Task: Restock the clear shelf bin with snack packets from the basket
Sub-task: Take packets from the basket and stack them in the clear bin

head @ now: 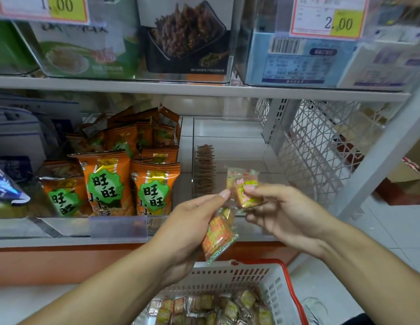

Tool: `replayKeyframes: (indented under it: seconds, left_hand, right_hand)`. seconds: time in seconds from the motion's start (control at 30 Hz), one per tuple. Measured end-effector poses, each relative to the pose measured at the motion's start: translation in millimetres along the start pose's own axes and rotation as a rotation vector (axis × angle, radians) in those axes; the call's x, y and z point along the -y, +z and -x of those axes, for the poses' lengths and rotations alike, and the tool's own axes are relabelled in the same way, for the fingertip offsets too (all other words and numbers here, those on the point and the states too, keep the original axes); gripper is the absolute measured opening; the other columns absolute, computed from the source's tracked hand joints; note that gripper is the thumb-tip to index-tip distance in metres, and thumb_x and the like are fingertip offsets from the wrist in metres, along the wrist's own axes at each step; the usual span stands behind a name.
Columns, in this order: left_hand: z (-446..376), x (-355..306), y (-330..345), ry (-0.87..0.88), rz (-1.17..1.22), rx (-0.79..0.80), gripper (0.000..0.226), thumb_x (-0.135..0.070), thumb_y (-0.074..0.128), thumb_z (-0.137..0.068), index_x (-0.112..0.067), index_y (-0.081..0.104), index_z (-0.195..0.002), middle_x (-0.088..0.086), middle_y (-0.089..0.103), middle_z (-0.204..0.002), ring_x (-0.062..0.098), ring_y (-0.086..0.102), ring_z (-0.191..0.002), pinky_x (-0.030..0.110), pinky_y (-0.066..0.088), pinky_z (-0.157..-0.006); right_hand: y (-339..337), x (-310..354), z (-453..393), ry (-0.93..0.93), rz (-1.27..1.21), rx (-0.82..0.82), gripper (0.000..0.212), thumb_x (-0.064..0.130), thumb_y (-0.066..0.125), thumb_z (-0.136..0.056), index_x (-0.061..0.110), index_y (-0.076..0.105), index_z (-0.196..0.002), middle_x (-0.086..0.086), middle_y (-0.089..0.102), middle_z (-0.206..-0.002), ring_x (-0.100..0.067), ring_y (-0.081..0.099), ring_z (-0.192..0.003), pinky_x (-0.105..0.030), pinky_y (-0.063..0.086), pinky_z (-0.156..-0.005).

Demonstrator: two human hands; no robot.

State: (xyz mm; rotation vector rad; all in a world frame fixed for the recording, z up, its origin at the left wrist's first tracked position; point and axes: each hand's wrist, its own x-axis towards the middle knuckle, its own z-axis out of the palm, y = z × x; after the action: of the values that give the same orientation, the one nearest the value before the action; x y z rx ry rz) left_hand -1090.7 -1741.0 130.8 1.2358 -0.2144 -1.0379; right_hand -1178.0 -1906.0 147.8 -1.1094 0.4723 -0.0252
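Note:
My left hand [192,221] grips a small orange-and-green snack packet [217,235] that hangs down over the shelf edge. Just to its right, my right hand [279,209] pinches another small packet [245,188] with a clear wrapper, held upright in front of the clear shelf bin [230,137]. Inside the bin, a row of packets [204,170] stands against its left wall; the rest of the bin floor is bare. Below my arms sits the white basket with a red rim [272,282], holding several small packets [216,308].
A neighbouring clear bin at left holds several orange snack bags [105,181]. A white lattice panel [317,146] closes the shelf's right side. The upper shelf carries boxed goods and price tags [326,17]. A tiled floor lies at right.

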Motion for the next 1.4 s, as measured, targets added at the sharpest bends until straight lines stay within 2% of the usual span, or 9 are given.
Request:
replayKeyframes:
  seconds: [0.23, 0.43, 0.63, 0.8, 0.9, 1.07, 1.2, 1.33, 1.4]
  left_hand:
    - [-17, -16, 12, -0.015, 0.043, -0.164, 0.024, -0.036, 0.074, -0.091, -0.016, 0.072, -0.104, 0.023, 0.075, -0.100, 0.033, 0.070, -0.087, 0.035, 0.054, -0.065]
    - [-24, -13, 14, -0.054, 0.084, -0.162, 0.022, -0.038, 0.073, -0.091, -0.018, 0.070, -0.101, 0.025, 0.074, -0.106, 0.035, 0.074, -0.095, 0.025, 0.054, -0.054]
    - [-33, 0, 12, -0.027, 0.115, -0.161, 0.022, -0.036, 0.074, -0.091, -0.017, 0.072, -0.102, 0.021, 0.073, -0.094, 0.042, 0.073, -0.101, 0.029, 0.053, -0.058]
    - [-39, 7, 15, -0.065, 0.105, -0.184, 0.021, -0.033, 0.078, -0.089, -0.015, 0.073, -0.099, 0.010, 0.073, -0.080, 0.028, 0.069, -0.079, 0.040, 0.058, -0.078]
    - [-40, 8, 16, -0.085, 0.104, -0.175, 0.021, -0.035, 0.078, -0.089, -0.017, 0.074, -0.098, 0.011, 0.074, -0.083, 0.026, 0.069, -0.077, 0.038, 0.057, -0.079]
    - [-37, 6, 15, -0.074, 0.100, -0.159, 0.024, -0.036, 0.076, -0.090, -0.015, 0.072, -0.102, 0.016, 0.073, -0.090, 0.031, 0.069, -0.084, 0.040, 0.055, -0.081]
    - [-32, 2, 15, -0.071, 0.101, -0.190, 0.025, -0.035, 0.075, -0.091, -0.013, 0.072, -0.102, 0.026, 0.075, -0.104, 0.044, 0.072, -0.102, 0.040, 0.057, -0.081]
    - [-27, -2, 16, -0.035, 0.124, -0.190, 0.026, -0.035, 0.075, -0.091, -0.010, 0.073, -0.100, 0.022, 0.075, -0.088, 0.042, 0.074, -0.094, 0.033, 0.056, -0.066]
    - [-23, -3, 17, 0.019, 0.114, -0.206, 0.026, -0.036, 0.073, -0.092, -0.011, 0.074, -0.098, 0.015, 0.073, -0.079, 0.033, 0.072, -0.080, 0.031, 0.054, -0.063]
  right_hand:
    - [-18, 4, -96, -0.069, 0.327, -0.349, 0.022, -0.003, 0.068, -0.084, -0.002, 0.073, -0.106, -0.016, 0.073, -0.091, -0.025, 0.067, -0.083, -0.030, 0.058, -0.070]
    - [-34, -1, -179, -0.133, 0.558, -0.366, 0.009, -0.003, 0.073, -0.079, -0.005, 0.070, -0.088, -0.016, 0.062, -0.082, -0.026, 0.059, -0.080, -0.036, 0.045, -0.073]
    - [-38, 0, -218, -0.179, 0.838, -0.458, 0.038, 0.010, 0.080, -0.080, 0.007, 0.073, -0.116, -0.018, 0.073, -0.114, -0.035, 0.067, -0.109, -0.047, 0.053, -0.099]
    - [-28, -4, -229, -0.174, 0.597, -0.641, 0.061, 0.011, 0.078, -0.081, 0.016, 0.048, -0.134, -0.013, 0.061, -0.128, -0.028, 0.060, -0.115, -0.038, 0.052, -0.100]
    - [-27, -3, -230, -0.158, 0.701, -0.601, 0.063, 0.017, 0.079, -0.081, 0.017, 0.045, -0.134, -0.013, 0.061, -0.127, -0.028, 0.060, -0.114, -0.039, 0.051, -0.100]
    - [-38, 7, -225, -0.075, 0.703, -0.470, 0.057, 0.006, 0.061, -0.094, 0.010, 0.036, -0.145, -0.019, 0.062, -0.120, -0.024, 0.057, -0.091, -0.025, 0.050, -0.074]
    - [-40, 14, -210, -0.056, 0.966, -0.418, 0.081, 0.010, 0.069, -0.091, 0.010, 0.022, -0.157, -0.020, 0.040, -0.153, -0.031, 0.053, -0.127, -0.037, 0.044, -0.103]
    - [-19, 35, -162, -0.264, 0.974, -0.434, 0.054, 0.016, 0.069, -0.093, 0.020, 0.048, -0.142, -0.008, 0.054, -0.142, -0.020, 0.061, -0.102, -0.023, 0.050, -0.066]
    - [4, 41, -119, -0.444, 0.986, -0.446, 0.025, 0.037, 0.067, -0.093, 0.029, 0.062, -0.116, 0.004, 0.066, -0.113, -0.016, 0.065, -0.094, -0.026, 0.047, -0.067]
